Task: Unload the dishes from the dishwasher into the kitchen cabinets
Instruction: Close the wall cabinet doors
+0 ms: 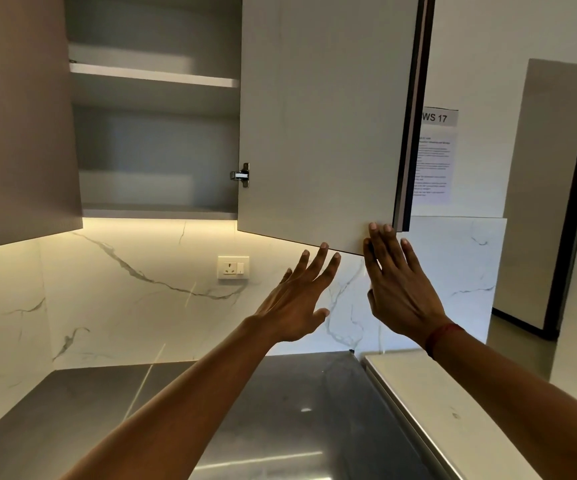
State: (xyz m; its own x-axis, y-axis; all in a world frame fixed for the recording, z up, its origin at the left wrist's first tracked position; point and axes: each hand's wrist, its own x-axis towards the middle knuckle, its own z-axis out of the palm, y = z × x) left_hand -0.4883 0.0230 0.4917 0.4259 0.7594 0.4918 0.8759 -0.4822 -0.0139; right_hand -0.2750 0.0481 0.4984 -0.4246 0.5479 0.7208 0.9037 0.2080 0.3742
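Observation:
An upper kitchen cabinet [155, 209] stands open above the counter, its two shelves bare. Its pale door [321, 116] swings out to the right. My right hand [401, 289] is raised with straight fingers, the fingertips touching the door's lower outer corner. My left hand [297, 299] is raised just below the door's bottom edge, fingers spread, holding nothing. No dishes and no dishwasher are in view.
A steel countertop [297, 410] lies below, with a white ledge [429, 403] along its right side. The marble backsplash carries a wall socket [233, 267]. A closed cabinet door [20, 116] hangs at left. A paper notice [434, 157] and a doorway [571, 237] are at right.

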